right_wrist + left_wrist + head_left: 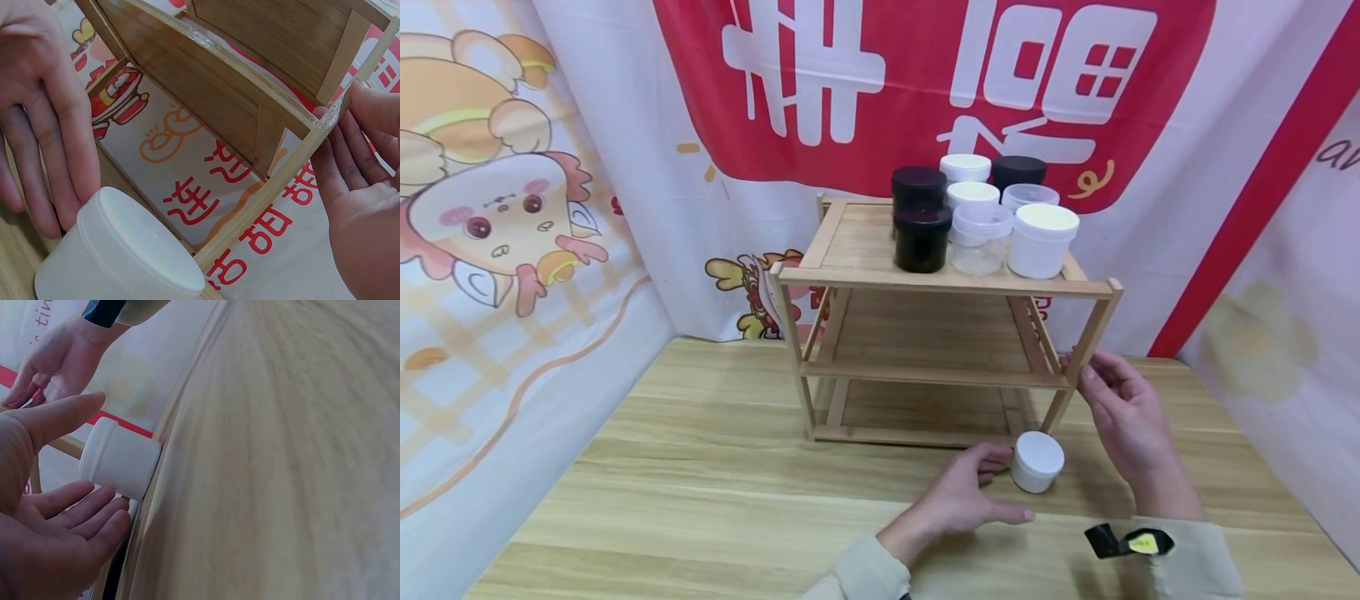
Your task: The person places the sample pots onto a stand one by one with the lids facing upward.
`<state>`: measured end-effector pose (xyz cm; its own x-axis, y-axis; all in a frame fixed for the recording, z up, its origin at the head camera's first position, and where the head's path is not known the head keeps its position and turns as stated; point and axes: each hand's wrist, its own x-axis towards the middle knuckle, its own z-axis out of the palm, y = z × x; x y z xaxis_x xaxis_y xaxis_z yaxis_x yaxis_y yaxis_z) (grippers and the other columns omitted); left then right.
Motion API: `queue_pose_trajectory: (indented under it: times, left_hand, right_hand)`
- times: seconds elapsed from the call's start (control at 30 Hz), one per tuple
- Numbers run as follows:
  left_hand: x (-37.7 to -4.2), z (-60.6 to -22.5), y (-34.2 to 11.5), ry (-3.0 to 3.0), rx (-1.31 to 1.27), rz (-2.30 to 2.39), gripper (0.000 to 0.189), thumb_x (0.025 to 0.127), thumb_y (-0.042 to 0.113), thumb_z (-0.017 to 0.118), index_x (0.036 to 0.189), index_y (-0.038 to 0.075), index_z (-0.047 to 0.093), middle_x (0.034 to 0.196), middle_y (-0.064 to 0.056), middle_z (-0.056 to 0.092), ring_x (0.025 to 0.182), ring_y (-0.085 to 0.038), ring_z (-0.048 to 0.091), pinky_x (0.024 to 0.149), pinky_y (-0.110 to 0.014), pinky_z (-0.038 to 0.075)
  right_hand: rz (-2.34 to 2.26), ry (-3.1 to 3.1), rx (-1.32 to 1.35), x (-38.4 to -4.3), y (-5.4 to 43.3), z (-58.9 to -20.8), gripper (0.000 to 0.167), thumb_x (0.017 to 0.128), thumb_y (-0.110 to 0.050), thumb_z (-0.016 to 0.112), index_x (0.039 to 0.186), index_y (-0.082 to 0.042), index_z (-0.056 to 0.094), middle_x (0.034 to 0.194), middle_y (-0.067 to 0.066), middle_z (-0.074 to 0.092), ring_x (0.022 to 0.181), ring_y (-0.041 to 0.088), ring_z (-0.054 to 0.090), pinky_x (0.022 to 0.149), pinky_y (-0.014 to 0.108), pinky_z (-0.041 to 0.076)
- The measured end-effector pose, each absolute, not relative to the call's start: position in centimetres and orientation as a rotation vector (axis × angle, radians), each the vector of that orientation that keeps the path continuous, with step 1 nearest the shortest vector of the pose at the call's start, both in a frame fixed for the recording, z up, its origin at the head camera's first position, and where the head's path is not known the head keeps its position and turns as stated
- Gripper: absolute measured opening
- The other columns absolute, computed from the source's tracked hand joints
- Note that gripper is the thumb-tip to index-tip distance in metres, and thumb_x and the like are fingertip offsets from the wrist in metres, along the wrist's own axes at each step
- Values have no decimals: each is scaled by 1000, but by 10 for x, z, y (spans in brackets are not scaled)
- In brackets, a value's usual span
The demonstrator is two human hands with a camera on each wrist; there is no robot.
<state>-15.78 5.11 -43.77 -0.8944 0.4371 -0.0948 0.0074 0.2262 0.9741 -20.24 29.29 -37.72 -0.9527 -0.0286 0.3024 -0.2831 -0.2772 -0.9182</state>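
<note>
A small white lidded jar (1037, 462) stands upright on the tabletop, just in front of the right front leg of a wooden shelf rack (936, 375). My left hand (962, 493) is to the left of this jar, thumb and fingers spread apart. In the left wrist view the fingertips (106, 500) are right at the jar's side, not curled round it. My right hand (1123, 412) grips the rack's right front post, thumb on one side and fingers on the other, as the right wrist view shows.
On the rack's top shelf stand several jars: black ones (922, 240), clear ones (980, 242) and white ones (1043, 242). Printed cloth (617, 158) hangs behind and at both sides. The wooden tabletop (700, 500) extends left and in front of the rack.
</note>
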Motion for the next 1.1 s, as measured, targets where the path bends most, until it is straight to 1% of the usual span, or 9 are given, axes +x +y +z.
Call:
queue_pose_trajectory:
  times: [0.1, 0.23, 0.33, 0.5, 0.63, 0.8, 0.97, 1.1]
  left_hand:
    - [-158, -439, 54, 2167, 416, 1707, 68, 77, 13, 97, 138, 14, 67, 139, -3, 72, 133, -26, 66, 116, -35, 52]
    - [-159, -440, 56, 2180, 419, 1712, 67, 77, 12, 97, 137, 13, 67, 138, -4, 72, 131, -27, 67, 115, -35, 53]
    - [-161, -442, 59, 2195, 419, 1713, 66, 76, 12, 98, 135, 14, 68, 135, -1, 73, 130, -25, 67, 114, -34, 53]
    - [-167, -444, 67, 2209, 385, 1711, 67, 76, 14, 98, 136, 16, 68, 132, 3, 73, 127, -22, 68, 112, -35, 54]
    - [-170, -444, 73, 2210, 335, 1728, 67, 76, 14, 98, 136, 14, 68, 133, 1, 73, 126, -25, 68, 112, -39, 55]
    - [-172, -445, 81, 2260, 320, 1730, 65, 76, 15, 98, 134, 13, 68, 131, -1, 73, 125, -27, 69, 110, -41, 56]
    - [-173, -445, 88, 2285, 295, 1736, 63, 74, 16, 99, 130, 15, 70, 128, 2, 74, 122, -22, 69, 108, -38, 56]
    - [-172, -446, 93, 2318, 302, 1749, 63, 73, 15, 99, 130, 13, 71, 124, 1, 75, 117, -19, 70, 102, -32, 56]
  right_hand:
    - [2359, -1781, 378, -202, 294, -378, 35, 111, -5, 54, 145, -8, 62, 131, -1, 68, 123, 10, 63, 107, 17, 54]
    - [2371, -1778, 373, -202, 293, -378, 35, 111, -6, 55, 145, -8, 62, 132, 0, 68, 123, 11, 64, 107, 18, 54]
    - [2376, -1777, 383, -202, 294, -377, 35, 111, -6, 54, 145, -8, 61, 134, 0, 68, 123, 11, 65, 107, 18, 53]
    - [2381, -1733, 424, -204, 294, -378, 34, 111, -3, 53, 143, -7, 63, 131, 1, 70, 122, 11, 67, 107, 19, 54]
    - [2390, -1696, 468, -205, 293, -380, 34, 111, 0, 51, 142, -5, 64, 130, 1, 72, 122, 12, 69, 108, 20, 54]
    - [2398, -1688, 493, -205, 293, -381, 34, 111, 0, 50, 142, -4, 63, 130, 0, 72, 123, 12, 69, 109, 20, 54]
    - [2387, -1728, 443, -203, 293, -378, 34, 111, -2, 52, 143, -6, 63, 133, 0, 70, 123, 11, 67, 109, 19, 53]
    - [2375, -1768, 388, -202, 293, -376, 34, 111, -5, 54, 144, -8, 62, 134, 2, 68, 124, 11, 64, 108, 18, 53]
